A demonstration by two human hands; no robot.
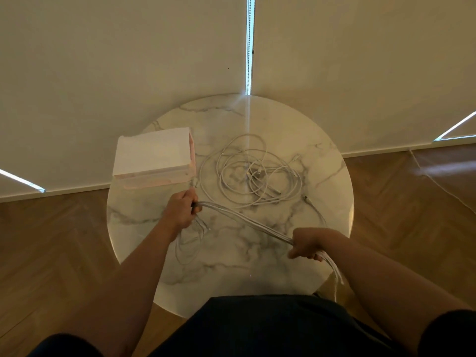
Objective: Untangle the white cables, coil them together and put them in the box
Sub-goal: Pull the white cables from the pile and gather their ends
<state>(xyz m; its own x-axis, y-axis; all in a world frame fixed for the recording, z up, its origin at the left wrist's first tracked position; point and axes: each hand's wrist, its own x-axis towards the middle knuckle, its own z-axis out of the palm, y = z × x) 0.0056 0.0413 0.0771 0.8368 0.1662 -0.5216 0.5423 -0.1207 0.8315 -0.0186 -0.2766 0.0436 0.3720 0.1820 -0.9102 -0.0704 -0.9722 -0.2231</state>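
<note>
Above the round marble table (296, 130), your left hand (181, 212) and right hand (307, 244) both fisted around a taut bundle of white cables (244, 219), box (154, 157) nearby.

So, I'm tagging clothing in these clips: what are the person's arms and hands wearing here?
Both forearms are bare down to the left hand and the right hand: no gloves, watch, rings or bracelets show. A dark short sleeve covers the right upper arm, and another dark sleeve edge shows at the lower left. The blur hides any finer detail.
</note>
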